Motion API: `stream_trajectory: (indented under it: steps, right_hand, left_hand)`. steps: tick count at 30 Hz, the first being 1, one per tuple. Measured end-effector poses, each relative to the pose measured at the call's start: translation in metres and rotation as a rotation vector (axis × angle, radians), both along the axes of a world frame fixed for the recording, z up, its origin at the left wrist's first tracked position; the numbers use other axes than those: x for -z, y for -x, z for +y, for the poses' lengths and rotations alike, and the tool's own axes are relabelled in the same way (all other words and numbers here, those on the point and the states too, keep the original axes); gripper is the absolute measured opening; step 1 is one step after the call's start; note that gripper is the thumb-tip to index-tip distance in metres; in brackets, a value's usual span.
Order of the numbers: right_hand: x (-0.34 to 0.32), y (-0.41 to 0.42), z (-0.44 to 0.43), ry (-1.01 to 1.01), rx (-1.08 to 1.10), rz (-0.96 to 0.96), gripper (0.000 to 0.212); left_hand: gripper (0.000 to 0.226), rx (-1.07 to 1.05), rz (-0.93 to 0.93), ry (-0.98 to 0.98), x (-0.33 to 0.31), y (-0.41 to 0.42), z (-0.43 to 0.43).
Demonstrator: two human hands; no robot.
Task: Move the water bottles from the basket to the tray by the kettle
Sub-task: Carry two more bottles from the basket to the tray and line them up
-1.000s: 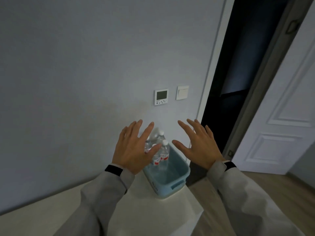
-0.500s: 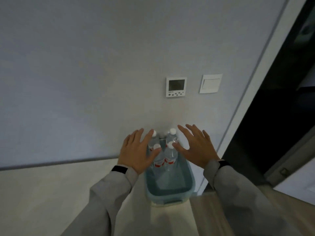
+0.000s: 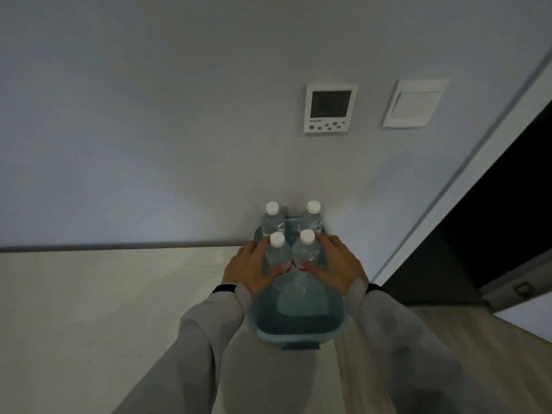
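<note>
A light blue plastic basket (image 3: 298, 333) stands on the white counter against the wall. Several clear water bottles with white caps and red labels stand upright in its far half. My left hand (image 3: 251, 268) wraps around the near left bottle (image 3: 278, 252). My right hand (image 3: 337, 265) wraps around the near right bottle (image 3: 305, 248). Behind them stand the far left bottle (image 3: 271, 221) and the far right bottle (image 3: 312, 218), untouched. No tray or kettle is in view.
The white counter (image 3: 104, 309) stretches away to the left. Its right edge drops to a wooden floor (image 3: 448, 339). A wall thermostat (image 3: 330, 108) and a light switch (image 3: 415, 103) hang above the basket. A dark doorway (image 3: 493, 222) opens at the right.
Both hands have dropped from hovering with spread fingers above the basket and closed around the two near bottles. The view has moved closer and turned toward the wall.
</note>
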State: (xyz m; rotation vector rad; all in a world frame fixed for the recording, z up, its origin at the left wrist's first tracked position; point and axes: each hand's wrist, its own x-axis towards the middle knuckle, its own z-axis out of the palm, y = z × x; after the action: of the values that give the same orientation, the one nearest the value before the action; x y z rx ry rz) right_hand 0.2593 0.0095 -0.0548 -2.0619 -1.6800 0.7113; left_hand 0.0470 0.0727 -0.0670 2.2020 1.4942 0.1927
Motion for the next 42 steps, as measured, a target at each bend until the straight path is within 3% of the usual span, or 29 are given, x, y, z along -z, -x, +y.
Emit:
stream_trajectory:
  steps: [5,11,24,35,42]
  right_hand:
    - [0.013,0.009,0.010,-0.025,0.051,0.125,0.077]
    - [0.024,0.010,0.017,-0.064,0.088,0.229,0.075]
    - [0.017,0.004,0.003,-0.103,0.051,0.221,0.073]
    - [-0.075,0.015,-0.025,-0.388,-0.034,0.145,0.064]
    - [-0.138,0.084,-0.037,-0.510,-0.170,0.121,0.063]
  left_hand:
    - [0.087,-0.083,-0.226,0.148,0.015,-0.015,0.004]
    - [0.082,-0.129,-0.407,0.142,0.026,-0.020,0.005]
    - [0.066,-0.187,-0.432,0.052,0.010,-0.010,-0.010]
    - [0.057,-0.256,-0.487,-0.166,-0.067,0.012,-0.046]
    - [0.050,-0.362,-0.532,-0.321,-0.119,0.098,-0.074]
